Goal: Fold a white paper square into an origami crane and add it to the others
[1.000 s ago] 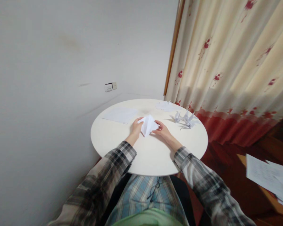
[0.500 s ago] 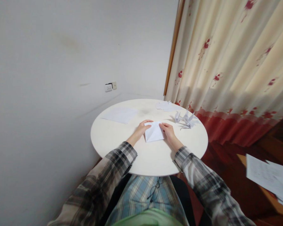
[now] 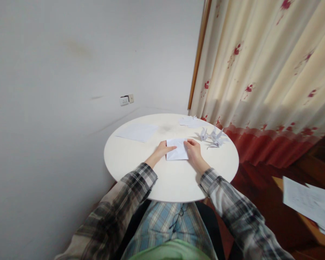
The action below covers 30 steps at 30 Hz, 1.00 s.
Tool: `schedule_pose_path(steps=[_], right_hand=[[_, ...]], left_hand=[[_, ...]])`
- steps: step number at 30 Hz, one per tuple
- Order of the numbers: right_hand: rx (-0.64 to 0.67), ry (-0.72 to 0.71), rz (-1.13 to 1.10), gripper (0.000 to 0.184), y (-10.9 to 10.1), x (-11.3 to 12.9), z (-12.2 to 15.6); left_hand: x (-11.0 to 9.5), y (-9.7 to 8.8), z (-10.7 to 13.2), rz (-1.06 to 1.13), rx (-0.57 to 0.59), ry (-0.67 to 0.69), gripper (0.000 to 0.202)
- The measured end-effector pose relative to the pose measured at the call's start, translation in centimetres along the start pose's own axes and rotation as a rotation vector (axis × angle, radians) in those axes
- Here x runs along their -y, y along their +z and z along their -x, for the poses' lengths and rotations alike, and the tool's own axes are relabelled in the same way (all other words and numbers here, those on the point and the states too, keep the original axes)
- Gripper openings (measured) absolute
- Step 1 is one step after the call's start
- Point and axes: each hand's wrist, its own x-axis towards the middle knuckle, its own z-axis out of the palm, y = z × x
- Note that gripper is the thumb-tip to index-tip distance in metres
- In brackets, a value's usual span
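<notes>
A white sheet of folded paper (image 3: 176, 153), roughly square, is held between my two hands above the middle of the round table. My left hand (image 3: 162, 148) is closed on its left edge, thumb lying across the front and the other fingers hidden behind. At the upper right corner, my right hand (image 3: 193, 148) pinches the paper between thumb and fingers. To the right of that hand stand several folded paper cranes (image 3: 216, 138), close together.
White paper sheets (image 3: 137, 132) lie at the table's back left, and more paper (image 3: 189, 121) at the back right. The white table (image 3: 176, 186) stands near a wall with a socket (image 3: 124, 100). A patterned curtain (image 3: 249, 72) hangs right; printed papers (image 3: 308, 198) rest on a wooden surface.
My left thumb has moved down and inward across the paper's face. The folded paper's lower edge now looks straighter and sits slightly higher. My right hand has barely moved.
</notes>
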Motion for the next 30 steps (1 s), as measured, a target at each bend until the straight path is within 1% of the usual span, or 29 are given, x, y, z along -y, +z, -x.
schedule_pose_path(steps=[5,10,15,21,30], right_hand=[[-0.027,-0.037,-0.002,0.016,0.2,0.8,0.3],[-0.033,-0.051,-0.034,0.014,0.3,0.9,0.3],[-0.031,-0.066,0.001,0.016,0.2,1.3,0.4],[-0.045,-0.062,0.039,0.018,0.4,2.1,0.9],[-0.054,-0.089,0.057,0.015,0.2,2.1,0.9]], left_hand=[[0.3,0.0,-0.2,-0.008,0.012,0.002,0.045],[0.5,-0.2,-0.3,-0.044,0.031,0.014,0.042],[0.7,-0.3,-0.4,-0.051,0.04,0.026,0.042],[0.5,-0.2,-0.3,-0.04,0.055,0.027,0.041],[0.0,0.1,0.0,-0.042,0.06,0.009,0.038]])
